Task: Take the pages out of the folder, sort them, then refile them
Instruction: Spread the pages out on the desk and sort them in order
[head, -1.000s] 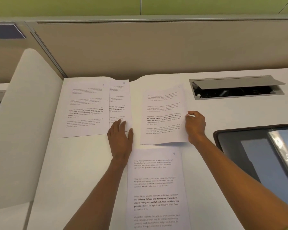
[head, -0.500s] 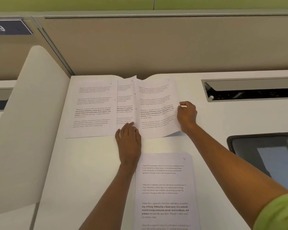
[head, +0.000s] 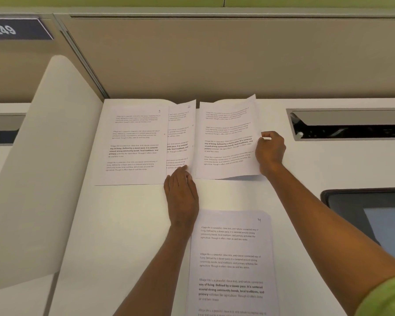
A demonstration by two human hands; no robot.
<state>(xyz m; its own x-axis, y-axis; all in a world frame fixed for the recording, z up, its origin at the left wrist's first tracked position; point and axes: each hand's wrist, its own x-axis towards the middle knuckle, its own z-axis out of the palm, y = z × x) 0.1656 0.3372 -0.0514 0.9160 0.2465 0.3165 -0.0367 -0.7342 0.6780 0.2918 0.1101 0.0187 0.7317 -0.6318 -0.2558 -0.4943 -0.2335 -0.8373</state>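
Observation:
Several printed pages lie on the white desk (head: 128, 224). The page numbered 1 (head: 135, 142) lies at the back left and overlaps a second page (head: 180, 135), of which only a strip shows. My left hand (head: 181, 195) lies flat with its fingertips on that strip's lower corner. My right hand (head: 269, 149) pinches the right edge of a third page (head: 226, 137), whose lower and right edges lift off the desk. It lies just right of the strip. The page numbered 4 (head: 233, 263) lies near me. A dark folder (head: 369, 215) with a clear sleeve sits at the right.
A beige partition wall (head: 214, 58) closes the desk's far side. An open cable tray (head: 347, 126) is sunk into the desk at the back right. A curved white side panel (head: 39, 179) stands at the left.
My right hand first slid the third page left until it overlapped the strip beside page 1, then drew it slightly right. My left hand stayed on the second page's corner.

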